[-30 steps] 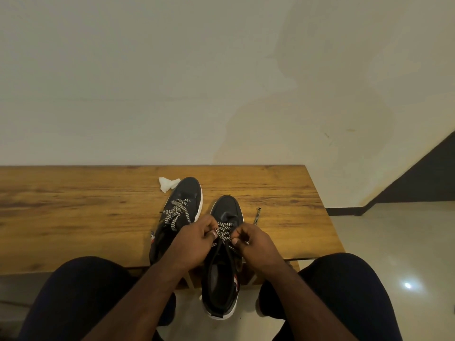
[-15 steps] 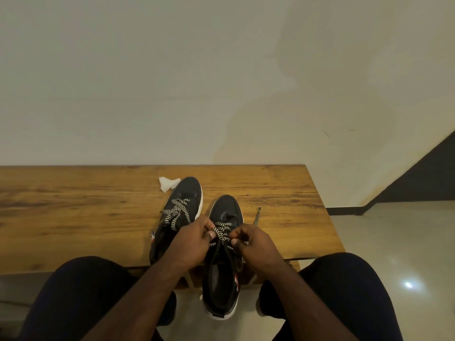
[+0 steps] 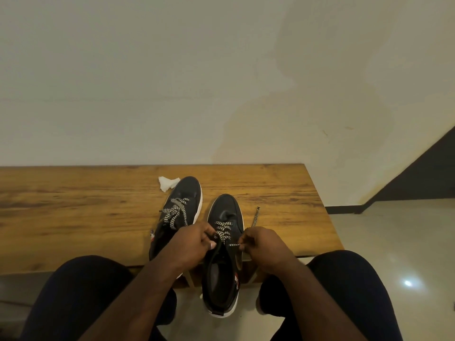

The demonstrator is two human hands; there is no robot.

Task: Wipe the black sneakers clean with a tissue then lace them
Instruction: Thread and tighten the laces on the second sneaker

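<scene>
Two black sneakers with white soles lie on the wooden bench [image 3: 73, 207], toes pointing away. The left sneaker [image 3: 185, 193] carries a black-and-white patterned lace across its eyelets. The right sneaker [image 3: 224, 262] overhangs the bench's near edge, its heel toward me. My left hand [image 3: 189, 242] grips the right sneaker's left eyelet edge. My right hand [image 3: 263, 244] pinches the patterned lace [image 3: 222, 230] just right of the eyelets, a short stretch taut between shoe and fingers. The lace's free end [image 3: 255, 217] trails on the bench past my right hand. A crumpled white tissue [image 3: 167, 183] lies beside the left sneaker's toe.
The bench stands against a pale wall [image 3: 221, 82] and ends at the right near a tiled floor [image 3: 394, 242]. My knees in dark trousers [image 3: 81, 286] frame the bench's near edge on both sides.
My right hand has moved right, away from the eyelets, drawing the lace out sideways. My left hand stays on the shoe's left side.
</scene>
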